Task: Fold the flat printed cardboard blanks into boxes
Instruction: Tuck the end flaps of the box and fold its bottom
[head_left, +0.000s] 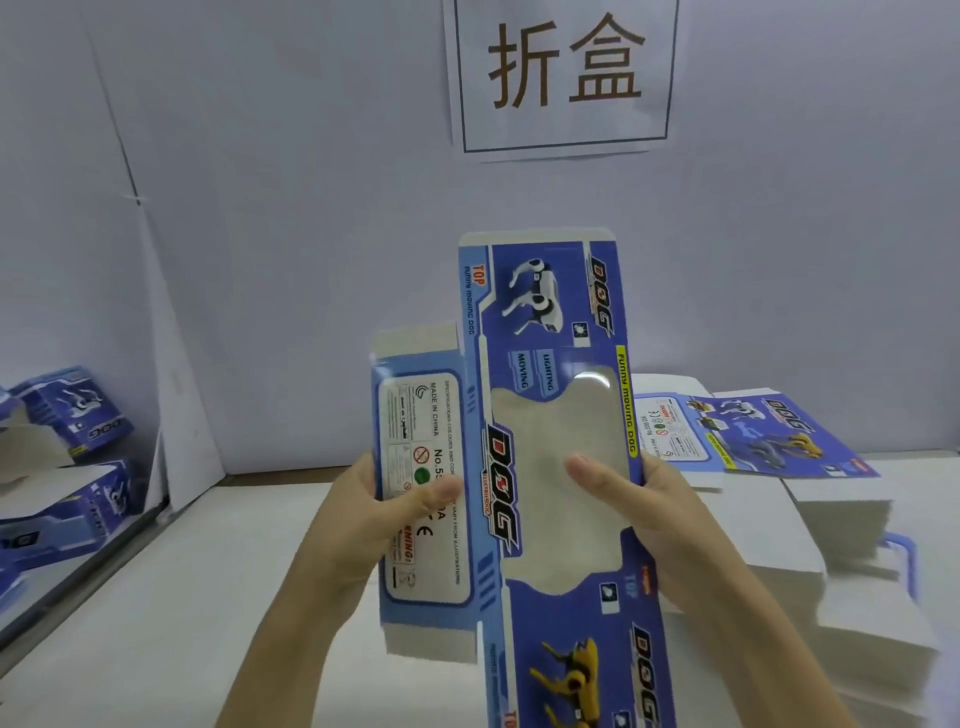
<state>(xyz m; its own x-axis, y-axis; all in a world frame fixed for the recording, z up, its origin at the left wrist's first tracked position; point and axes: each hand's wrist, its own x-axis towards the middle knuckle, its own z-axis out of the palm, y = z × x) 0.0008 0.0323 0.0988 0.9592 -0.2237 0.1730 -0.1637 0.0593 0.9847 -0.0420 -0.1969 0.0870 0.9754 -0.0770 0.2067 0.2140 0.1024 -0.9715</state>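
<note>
- I hold one flat blank (556, 441) upright in the center of the frame, above the table (156, 597); I judge the folding is only at its start, because the blank is not yet opened.
- My left hand (379, 514) pinches the left side panel, the thumb (436, 491) lying on its white label.
- My right hand (654, 519) grips the right edge; its thumb (587, 467) presses the clear window, the other fingers are hidden behind.
- Next, I think, I must push both edges toward each other so the creases open into a tube.
- More blanks wait in the stack (779, 467) at the right; finished boxes (72, 410) lie at the left edge.
</note>
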